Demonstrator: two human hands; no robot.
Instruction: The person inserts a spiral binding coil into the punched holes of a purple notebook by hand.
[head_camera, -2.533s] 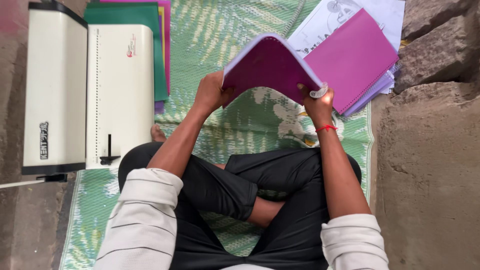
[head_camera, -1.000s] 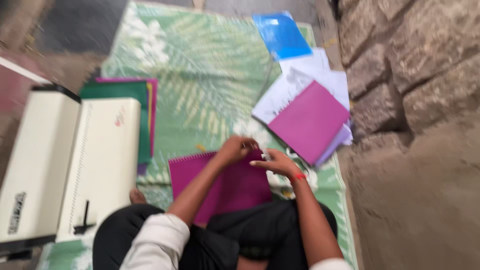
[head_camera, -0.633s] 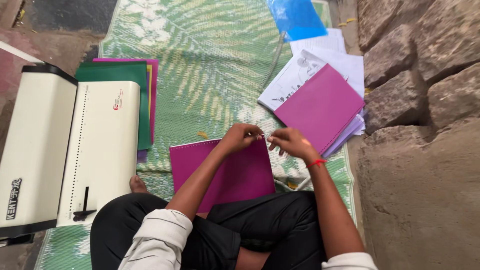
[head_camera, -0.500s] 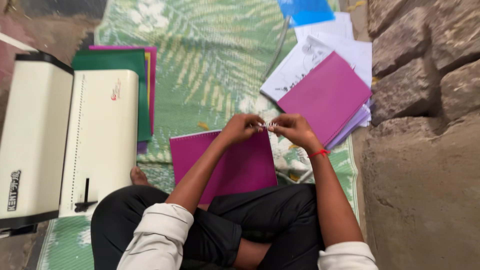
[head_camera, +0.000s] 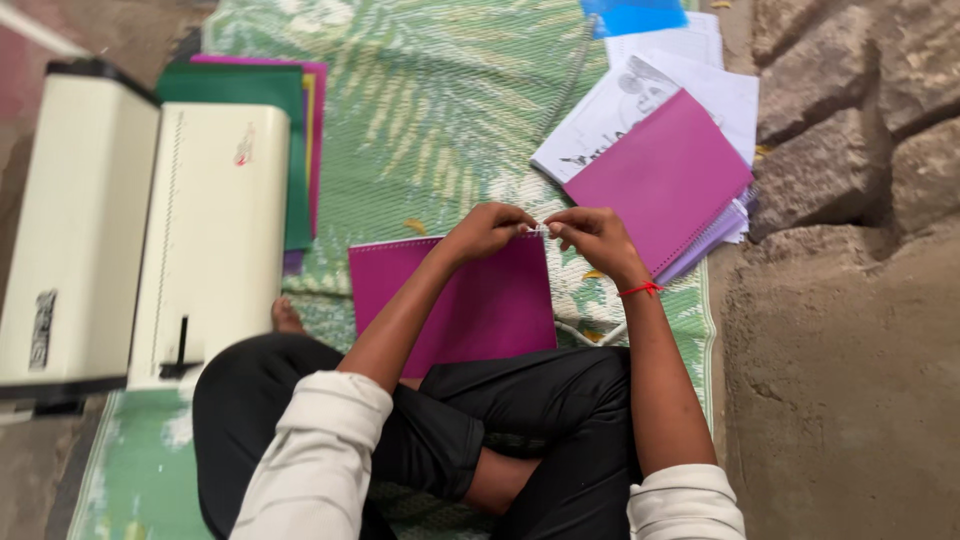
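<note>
A magenta notebook (head_camera: 470, 305) lies flat on the green mat (head_camera: 440, 110) in front of my crossed legs. My left hand (head_camera: 487, 230) and my right hand (head_camera: 590, 232) meet over its far right corner. Both pinch the end of the thin spiral wire (head_camera: 536, 229) there, fingertips almost touching. A red thread circles my right wrist (head_camera: 640, 290).
A white binding machine (head_camera: 130, 220) stands at the left, with green and pink cover sheets (head_camera: 290, 110) beside it. A stack of magenta-covered booklets and white printed pages (head_camera: 660, 160) lies at the right, a blue sheet (head_camera: 630, 15) beyond. A stone wall (head_camera: 860, 130) borders the right.
The notebook, held up in both hands before, now lies flat on the mat. My hands have come together at its far right corner.
</note>
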